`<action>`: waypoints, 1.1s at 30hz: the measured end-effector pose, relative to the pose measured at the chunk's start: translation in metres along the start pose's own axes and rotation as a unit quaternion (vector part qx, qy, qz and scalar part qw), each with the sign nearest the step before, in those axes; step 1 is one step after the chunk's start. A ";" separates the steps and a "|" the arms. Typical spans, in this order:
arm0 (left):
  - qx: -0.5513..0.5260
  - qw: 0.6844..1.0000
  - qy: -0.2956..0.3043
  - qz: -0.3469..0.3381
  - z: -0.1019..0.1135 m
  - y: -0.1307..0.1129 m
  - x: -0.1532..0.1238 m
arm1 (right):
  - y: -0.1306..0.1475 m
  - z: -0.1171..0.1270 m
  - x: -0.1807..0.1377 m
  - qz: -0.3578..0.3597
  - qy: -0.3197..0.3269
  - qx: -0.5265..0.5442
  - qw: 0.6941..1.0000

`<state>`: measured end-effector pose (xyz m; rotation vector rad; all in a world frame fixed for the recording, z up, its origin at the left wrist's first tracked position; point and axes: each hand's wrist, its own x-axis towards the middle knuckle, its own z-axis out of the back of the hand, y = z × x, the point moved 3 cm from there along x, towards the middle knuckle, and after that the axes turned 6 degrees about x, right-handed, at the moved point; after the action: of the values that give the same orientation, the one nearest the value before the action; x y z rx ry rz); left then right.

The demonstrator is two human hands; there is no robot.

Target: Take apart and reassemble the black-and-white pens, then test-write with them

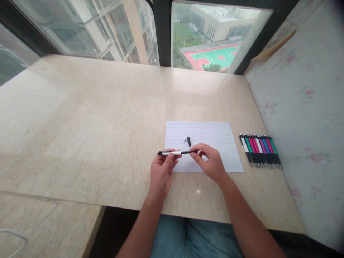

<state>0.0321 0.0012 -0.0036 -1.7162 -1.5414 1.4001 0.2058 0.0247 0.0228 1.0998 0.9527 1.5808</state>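
Observation:
My left hand [162, 171] is closed around the white barrel of a ballpoint pen [176, 153], which lies level across my body with its clip end to the left. A thin black refill [185, 152] sticks out of the barrel's right end. My right hand [210, 162] pinches the refill near its far end. Just beyond my hands, a black rubber grip [189, 141] and a small metal tip [185, 140] lie on a sheet of paper [220, 157] with rows of handwriting across its upper half.
Several click pens [259, 150] in white, green, pink, purple and blue lie side by side to the right of the paper. The marble-like tabletop [94, 125] reaches to the windows. A flowered wall [303, 107] bounds the right side. A white cable [14, 234] lies at lower left.

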 end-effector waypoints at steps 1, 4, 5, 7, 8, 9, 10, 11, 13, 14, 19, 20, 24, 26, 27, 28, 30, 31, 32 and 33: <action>-0.002 1.000 0.001 0.001 0.000 0.000 0.000 | 0.000 0.000 0.000 0.002 -0.002 0.009 1.000; -0.010 1.000 0.006 0.004 0.000 0.001 0.000 | 0.000 -0.001 -0.002 -0.001 -0.003 0.031 1.000; -0.012 1.000 0.007 0.004 0.000 0.001 0.000 | 0.001 -0.001 -0.002 0.000 -0.004 0.028 1.000; -0.016 1.000 0.010 0.005 0.000 0.001 0.000 | 0.004 0.000 -0.002 0.009 -0.010 0.012 1.000; -0.017 1.000 0.011 0.007 0.000 0.001 0.000 | 0.005 0.000 -0.002 0.018 -0.013 0.004 1.000; -0.019 1.000 0.009 0.009 0.000 0.000 0.000 | 0.007 0.001 -0.001 0.028 -0.017 -0.003 0.999; -0.022 1.000 0.005 0.012 0.000 0.000 0.001 | 0.009 0.002 0.000 0.039 -0.022 -0.007 0.999; -0.026 1.000 -0.001 0.014 0.000 0.000 0.001 | 0.011 0.003 0.000 0.051 -0.029 -0.009 0.998; -0.033 0.999 -0.011 0.019 0.000 -0.001 0.001 | 0.013 0.006 0.000 0.073 -0.046 -0.005 0.996; -0.038 0.999 -0.013 0.020 0.000 -0.001 0.001 | 0.013 0.007 0.000 0.082 -0.051 -0.001 0.995; -0.066 0.997 -0.011 0.026 0.000 -0.003 0.002 | 0.011 0.011 -0.002 0.088 -0.052 0.037 0.994; -0.074 0.997 -0.013 0.028 0.001 -0.002 0.002 | 0.010 0.013 -0.003 0.089 -0.061 0.048 0.993; -0.111 0.993 -0.018 0.037 0.004 -0.002 0.004 | 0.006 0.018 -0.007 0.070 -0.109 0.096 0.987; -0.124 0.991 -0.022 0.040 0.004 -0.003 0.004 | 0.002 0.019 -0.008 0.046 -0.123 0.131 0.983; -0.129 0.991 -0.024 0.040 0.004 -0.003 0.005 | 0.001 0.020 -0.008 0.036 -0.132 0.150 0.979; -0.133 0.990 -0.026 0.040 0.004 -0.004 0.005 | -0.001 0.021 -0.008 0.028 -0.144 0.164 0.976; -0.138 0.989 -0.029 0.040 0.004 -0.004 0.005 | -0.005 0.023 -0.007 0.006 -0.166 0.165 0.972; -0.138 0.989 -0.030 0.040 0.004 -0.005 0.005 | -0.007 0.023 -0.006 -0.008 -0.169 0.149 0.974; -0.138 0.989 -0.029 0.039 0.004 -0.004 0.005 | -0.009 0.024 -0.005 -0.021 -0.165 0.121 0.979; -0.137 0.990 -0.027 0.038 0.004 -0.004 0.005 | -0.011 0.023 -0.003 -0.029 -0.154 0.083 0.984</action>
<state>0.0259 0.0054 -0.0037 -1.9274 -1.7843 1.3317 0.2316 0.0260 0.0185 1.3734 0.9074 1.2548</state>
